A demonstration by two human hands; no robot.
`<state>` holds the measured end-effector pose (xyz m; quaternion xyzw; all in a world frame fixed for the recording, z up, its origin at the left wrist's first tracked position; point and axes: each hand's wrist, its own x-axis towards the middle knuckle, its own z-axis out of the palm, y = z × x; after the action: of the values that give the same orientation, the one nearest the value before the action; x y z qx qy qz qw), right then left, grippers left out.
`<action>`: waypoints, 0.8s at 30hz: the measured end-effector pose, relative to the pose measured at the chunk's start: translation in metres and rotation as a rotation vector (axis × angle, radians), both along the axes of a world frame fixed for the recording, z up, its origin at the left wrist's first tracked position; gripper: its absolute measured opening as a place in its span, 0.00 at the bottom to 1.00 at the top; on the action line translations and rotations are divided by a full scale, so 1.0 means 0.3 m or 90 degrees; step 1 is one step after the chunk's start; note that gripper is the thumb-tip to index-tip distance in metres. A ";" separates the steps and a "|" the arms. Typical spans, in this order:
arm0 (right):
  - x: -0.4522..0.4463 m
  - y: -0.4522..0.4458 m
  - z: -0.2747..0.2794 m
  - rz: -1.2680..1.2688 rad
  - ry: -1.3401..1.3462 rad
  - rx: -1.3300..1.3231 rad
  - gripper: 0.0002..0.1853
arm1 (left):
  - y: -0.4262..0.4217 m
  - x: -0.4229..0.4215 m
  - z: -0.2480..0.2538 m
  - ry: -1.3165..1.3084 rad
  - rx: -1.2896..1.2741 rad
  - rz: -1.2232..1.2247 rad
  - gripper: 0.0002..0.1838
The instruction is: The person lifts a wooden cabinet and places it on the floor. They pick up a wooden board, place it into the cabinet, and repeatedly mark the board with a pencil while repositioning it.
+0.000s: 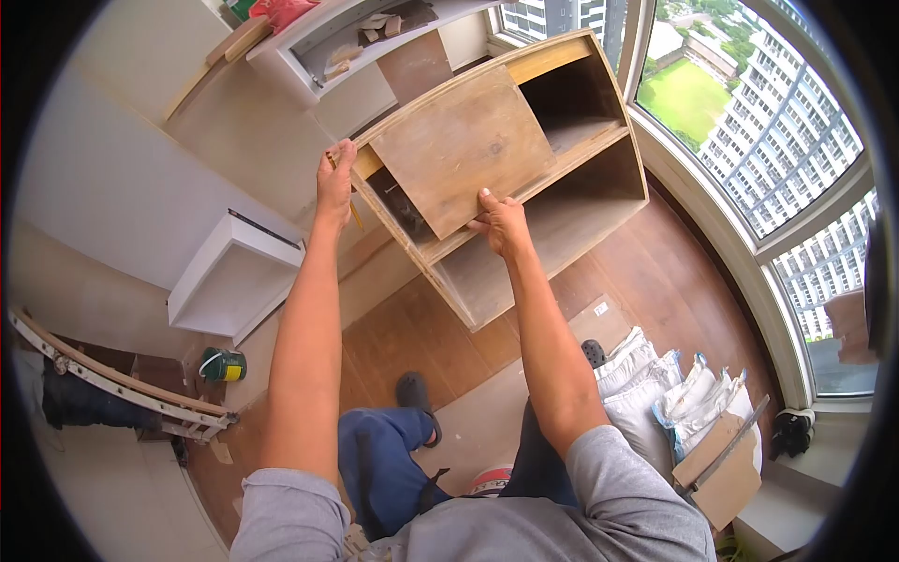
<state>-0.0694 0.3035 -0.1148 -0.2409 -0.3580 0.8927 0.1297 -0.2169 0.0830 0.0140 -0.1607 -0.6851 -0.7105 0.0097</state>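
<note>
A wooden cabinet with open compartments stands tilted in my view, ahead of me. A flat brown plywood panel lies across its upper compartment and covers part of that opening. My right hand grips the panel's lower edge, thumb on the face and fingers behind. At the cabinet's upper left corner is my left hand, closed around a thin pencil whose end sticks out below. The left fingers are partly hidden, and whether they also press on the cabinet's edge I cannot tell.
White sacks and a cardboard piece lie at my right. A white drawer-like box and a green bucket stand at left, near a ladder. Large windows line the right; a shelf unit stands behind the cabinet.
</note>
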 end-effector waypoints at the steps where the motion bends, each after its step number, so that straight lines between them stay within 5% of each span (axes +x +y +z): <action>1: -0.003 0.002 -0.006 0.004 0.007 0.005 0.19 | 0.005 0.004 0.002 0.000 0.000 0.005 0.26; 8: 0.009 0.004 0.016 0.009 -0.030 0.023 0.28 | 0.000 0.002 -0.003 0.003 -0.014 0.015 0.24; 19: -0.001 0.000 0.001 0.000 -0.038 0.018 0.28 | -0.017 -0.001 0.019 0.004 -0.028 -0.005 0.23; 22: 0.007 -0.001 0.000 0.002 -0.043 0.021 0.28 | -0.041 -0.008 0.075 0.074 -0.182 0.044 0.24; 24: 0.008 -0.007 0.000 0.006 -0.038 0.023 0.28 | -0.048 -0.006 0.153 0.324 -0.521 0.128 0.25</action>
<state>-0.0670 0.3015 -0.1147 -0.2629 -0.3792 0.8791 0.1191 -0.2185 0.0685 0.0598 -0.2531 -0.8958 -0.3170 0.1817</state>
